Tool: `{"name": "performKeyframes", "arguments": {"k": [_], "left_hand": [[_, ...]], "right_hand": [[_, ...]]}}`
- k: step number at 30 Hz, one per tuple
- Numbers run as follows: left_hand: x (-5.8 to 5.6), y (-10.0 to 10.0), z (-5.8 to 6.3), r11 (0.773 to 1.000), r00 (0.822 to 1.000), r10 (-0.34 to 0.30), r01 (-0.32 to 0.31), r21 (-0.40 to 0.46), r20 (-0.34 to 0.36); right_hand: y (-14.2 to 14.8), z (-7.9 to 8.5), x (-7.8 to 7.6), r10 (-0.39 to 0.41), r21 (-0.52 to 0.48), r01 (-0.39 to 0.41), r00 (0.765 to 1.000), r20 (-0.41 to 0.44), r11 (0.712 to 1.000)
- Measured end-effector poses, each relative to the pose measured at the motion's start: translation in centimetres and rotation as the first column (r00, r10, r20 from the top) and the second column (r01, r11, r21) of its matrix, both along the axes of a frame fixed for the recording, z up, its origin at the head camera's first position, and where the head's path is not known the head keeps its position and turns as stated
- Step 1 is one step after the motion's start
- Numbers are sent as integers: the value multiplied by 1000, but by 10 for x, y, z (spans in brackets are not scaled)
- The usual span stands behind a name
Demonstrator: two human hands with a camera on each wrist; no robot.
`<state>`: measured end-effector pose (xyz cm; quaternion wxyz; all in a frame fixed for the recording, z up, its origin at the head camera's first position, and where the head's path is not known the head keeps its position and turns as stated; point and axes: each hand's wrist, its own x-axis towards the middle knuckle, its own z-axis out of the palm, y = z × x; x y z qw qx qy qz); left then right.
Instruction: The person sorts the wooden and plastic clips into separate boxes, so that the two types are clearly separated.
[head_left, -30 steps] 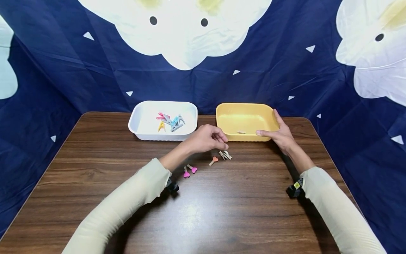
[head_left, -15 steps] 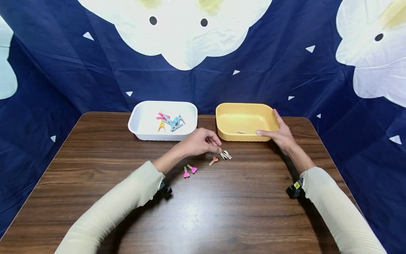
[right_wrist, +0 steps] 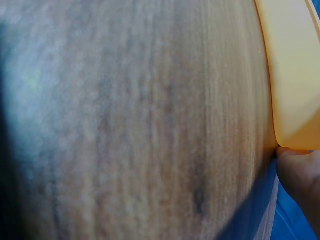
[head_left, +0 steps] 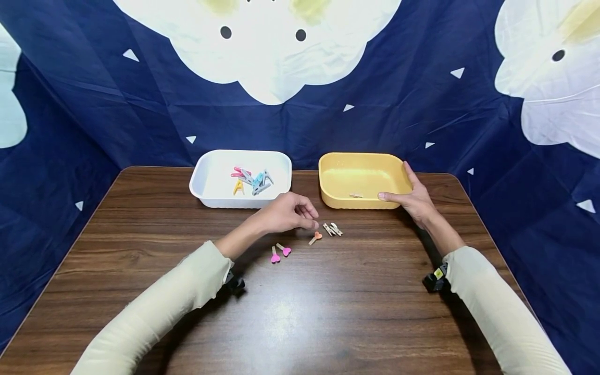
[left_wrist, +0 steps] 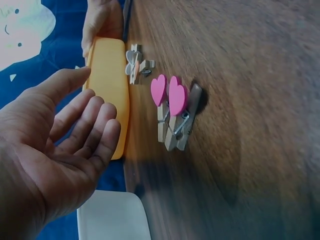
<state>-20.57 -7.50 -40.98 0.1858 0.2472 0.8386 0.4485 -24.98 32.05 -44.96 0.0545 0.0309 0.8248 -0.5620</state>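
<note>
My left hand [head_left: 291,212] hovers above the table with fingers loosely bent; its palm holds nothing in the left wrist view. Nearest to it lies a wooden clothespin with an orange heart [head_left: 318,236]. Just right of that lie two pale wooden clothespins [head_left: 333,229]. Closer to me are two wooden clothespins with pink hearts [left_wrist: 178,100], standing out large in the left wrist view. My right hand [head_left: 415,200] holds the yellow bin [head_left: 363,205] at its right end, thumb at the front rim and fingers along the side. One small clothespin [head_left: 356,196] lies inside.
To the left of the yellow bin stands a white bin [head_left: 211,198] with several plastic clothespins [head_left: 257,182] in pink, grey, blue and yellow. Both bins sit near the back edge of the brown wooden table [head_left: 328,312]. A dark blue curtain [head_left: 309,125] hangs behind.
My left hand has drawn back leftward from beside the yellow bin's front, and the pale clothespins now show fully. The right hand and both bins have stayed in place.
</note>
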Motion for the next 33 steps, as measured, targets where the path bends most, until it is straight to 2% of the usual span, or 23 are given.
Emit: {"name": "performKeyframes", "arguments": {"k": [21,33], "left_hand": [[8,-26,-9,999,1000,-26,26,-29,14],[12,-43,-14,998,997,-69,69,-1,31]], "right_hand": [[0,0,1,-1,-1,1,1000,5,1000],[-1,1,1,3,-12,-3,1000,1,1000]]}}
